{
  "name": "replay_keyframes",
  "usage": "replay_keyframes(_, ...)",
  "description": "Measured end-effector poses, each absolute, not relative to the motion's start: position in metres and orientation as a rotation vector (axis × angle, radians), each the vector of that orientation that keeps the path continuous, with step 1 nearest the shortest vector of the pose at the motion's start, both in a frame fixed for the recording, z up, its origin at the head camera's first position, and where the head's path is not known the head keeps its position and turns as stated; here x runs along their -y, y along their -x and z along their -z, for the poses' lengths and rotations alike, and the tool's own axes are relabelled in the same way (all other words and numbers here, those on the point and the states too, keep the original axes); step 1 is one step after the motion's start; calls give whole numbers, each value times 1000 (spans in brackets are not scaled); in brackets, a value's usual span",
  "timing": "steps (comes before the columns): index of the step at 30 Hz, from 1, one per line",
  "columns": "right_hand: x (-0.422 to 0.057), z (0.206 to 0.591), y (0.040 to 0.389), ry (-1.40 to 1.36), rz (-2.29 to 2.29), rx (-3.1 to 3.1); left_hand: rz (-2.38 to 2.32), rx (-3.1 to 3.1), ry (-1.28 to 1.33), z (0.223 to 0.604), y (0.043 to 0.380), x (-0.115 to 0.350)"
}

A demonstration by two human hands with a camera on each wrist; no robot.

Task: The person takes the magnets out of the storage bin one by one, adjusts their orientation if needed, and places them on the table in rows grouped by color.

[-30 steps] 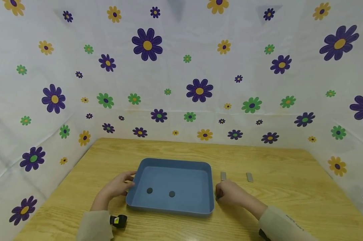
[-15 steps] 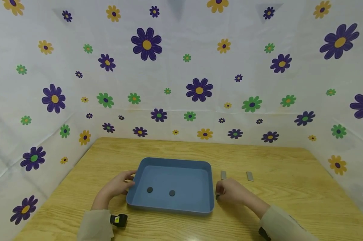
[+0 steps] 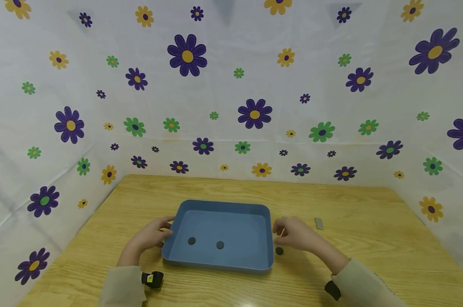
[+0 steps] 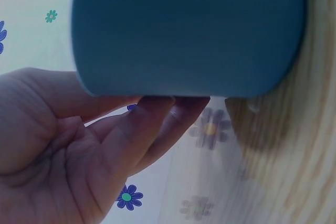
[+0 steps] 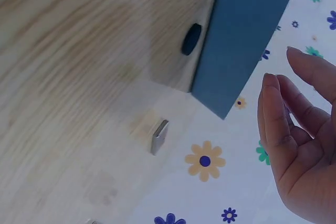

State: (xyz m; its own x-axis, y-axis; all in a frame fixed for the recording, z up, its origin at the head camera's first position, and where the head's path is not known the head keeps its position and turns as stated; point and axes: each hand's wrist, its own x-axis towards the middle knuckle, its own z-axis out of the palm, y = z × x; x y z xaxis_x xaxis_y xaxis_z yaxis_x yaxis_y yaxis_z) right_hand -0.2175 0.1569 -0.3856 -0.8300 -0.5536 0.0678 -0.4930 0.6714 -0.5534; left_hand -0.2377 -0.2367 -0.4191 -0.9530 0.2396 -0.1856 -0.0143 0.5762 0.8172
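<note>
the blue tray (image 3: 225,226) blocks low sideways passage; free room lies above its rim.

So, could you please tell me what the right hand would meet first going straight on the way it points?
Probably the right wall of the blue tray: the right hand points leftward at it from close beside. Its height is hard to judge, so it might pass over it.

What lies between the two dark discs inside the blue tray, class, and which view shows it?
Nothing but bare floor of the blue tray lies between the left disc and the right disc; the head view shows this.
</note>
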Motion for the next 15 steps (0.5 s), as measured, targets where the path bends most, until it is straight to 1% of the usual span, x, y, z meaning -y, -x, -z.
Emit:
replay_keyframes(9,-137,383,220,880,916,-2740,-1302,-2537,-206,419,238,238)
replay_keyframes(15,-119,381,222,941,910,-2748,-1302,-2540,-206,419,237,237)
